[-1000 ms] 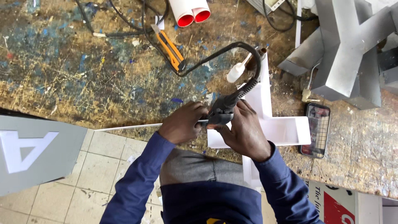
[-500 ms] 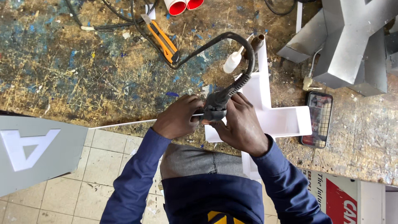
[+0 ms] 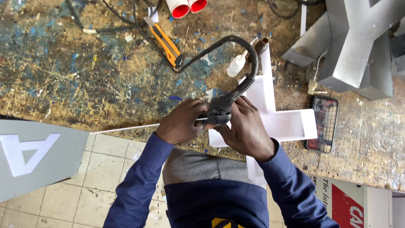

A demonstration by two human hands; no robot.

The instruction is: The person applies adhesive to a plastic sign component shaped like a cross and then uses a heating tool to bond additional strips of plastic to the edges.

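Both forearms in blue sleeves reach up from the bottom of the frame and meet at centre. The left hand (image 3: pixel 182 122) is curled shut, knuckles up, pinching a thin white strip (image 3: pixel 126 128) that runs off to the left along the table (image 3: pixel 84 76) edge. The right hand (image 3: pixel 247 126) is wrapped closed around the dark body of a tool (image 3: pixel 219 112), fingers bent over its far side. The tool sits at centre frame between the two hands, over the near end of a white channel letter (image 3: pixel 287 124); its black cord (image 3: pixel 236 46) loops upward toward the top of the frame.

At left, a grey panel (image 3: pixel 63 156) carries a white letter shape seen upside down. At lower right lies a sign (image 3: pixel 350 207) with a red block on white. Two red-mouthed white tubes (image 3: pixel 187 7) poke in at top centre, beside an orange knife (image 3: pixel 166 44). A small white bottle (image 3: pixel 236 66) stands above the hands. Grey metal letters (image 3: pixel 354 46) fill the upper right, and a phone (image 3: pixel 322 123) lies right of the white letter.
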